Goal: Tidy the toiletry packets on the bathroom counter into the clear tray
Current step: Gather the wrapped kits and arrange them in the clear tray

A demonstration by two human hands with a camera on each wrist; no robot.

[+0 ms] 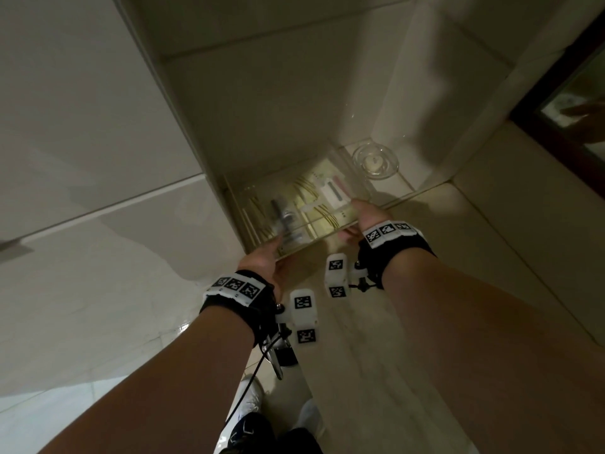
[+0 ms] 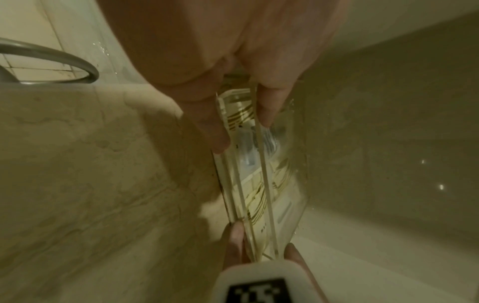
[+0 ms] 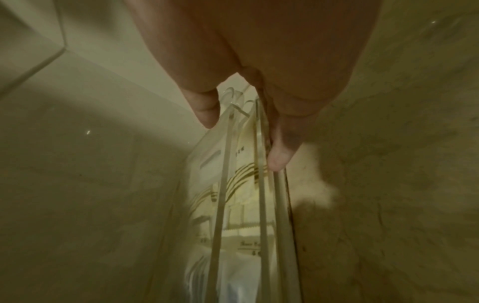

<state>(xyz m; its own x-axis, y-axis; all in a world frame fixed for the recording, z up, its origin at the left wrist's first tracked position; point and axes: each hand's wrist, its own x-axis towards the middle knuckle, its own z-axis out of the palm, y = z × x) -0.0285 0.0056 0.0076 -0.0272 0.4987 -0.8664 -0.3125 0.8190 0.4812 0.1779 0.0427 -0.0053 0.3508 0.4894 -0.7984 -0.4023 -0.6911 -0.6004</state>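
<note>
The clear tray (image 1: 311, 242) sits in the counter's back corner against the wall. Inside it lie pale yellow packets with gold stripes (image 1: 316, 206), a white and pink packet (image 1: 334, 191) and a packet with a dark item (image 1: 283, 214). My left hand (image 1: 265, 260) grips the tray's near left corner. My right hand (image 1: 366, 217) grips its near right corner. In the left wrist view my left hand (image 2: 243, 134) pinches the tray wall (image 2: 264, 194) between thumb and finger. In the right wrist view my right hand (image 3: 242, 142) pinches the tray rim (image 3: 220, 205) the same way.
A round glass dish (image 1: 375, 160) stands just right of the tray at the back. A dark-framed mirror (image 1: 556, 103) rises at the right. The beige stone counter (image 1: 409, 257) stretches toward me. A curved metal faucet (image 2: 64, 59) shows left of the tray.
</note>
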